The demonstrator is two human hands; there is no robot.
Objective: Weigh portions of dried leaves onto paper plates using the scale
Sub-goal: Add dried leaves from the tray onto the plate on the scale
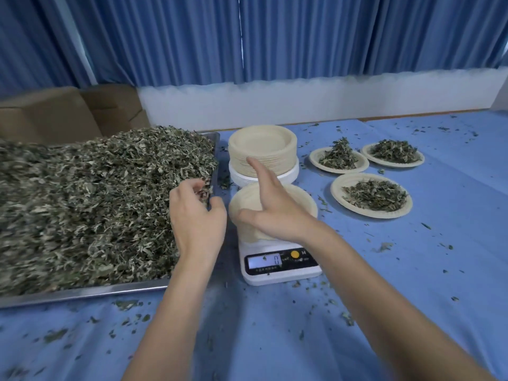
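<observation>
1. The left hand [196,215] is at the right edge of the big leaf pile. Its fingers are curled around a small bunch of dried leaves [204,189].
2. The right hand [270,207] is over the empty paper plate [308,200]. Its fingers are straight and apart, with one finger pointing up and away. It holds nothing. I cannot tell if it touches the plate.
3. That empty plate sits on the white scale [280,266]. The little screen on the scale [265,261] shows 0.
4. Just behind the scale is a tall stack of paper plates [262,149].
5. To the left is a metal tray [82,292]. It is heaped high with the big pile of dried leaves [96,202].
6. To the right of the scale are three paper plates with leaves already on them. One is near [371,195], and two are farther back, side by side [338,158] [392,153].
7. Everything sits on a blue cloth [384,312]. Small bits of leaf are scattered all over it.
8. Brown cardboard boxes [63,111] stand behind the tray.
9. Blue curtains [330,37] hang at the back.
</observation>
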